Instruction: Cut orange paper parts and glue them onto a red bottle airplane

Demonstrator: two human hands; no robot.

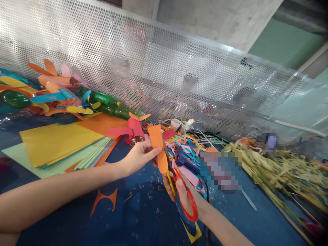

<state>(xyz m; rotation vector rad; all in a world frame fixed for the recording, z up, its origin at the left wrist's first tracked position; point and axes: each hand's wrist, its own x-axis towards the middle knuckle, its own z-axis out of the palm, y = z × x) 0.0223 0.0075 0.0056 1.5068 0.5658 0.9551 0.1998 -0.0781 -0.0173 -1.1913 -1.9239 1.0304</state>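
My left hand [143,153] pinches a strip of orange paper [156,136] with a rounded lower end. In my right hand [183,194] is a pair of scissors [191,205] with red and yellow handles. Their blades lie along the right edge of the orange strip, partly hidden behind it. Just beyond my left hand stands a bottle wrapped in red paper [135,128], topped with orange paper blades. A dark blue glue gun [187,162] lies past the scissors among colourful paper scraps [184,148].
Stacked coloured paper [61,140] lies at left, with paper-winged bottle planes [58,92] and green bottles [102,99] behind. Perforated mesh [164,58] borders the far side of the blue table [138,215]. Dry plant stalks [269,171] spread at right. An orange offcut [105,200] rests nearby.
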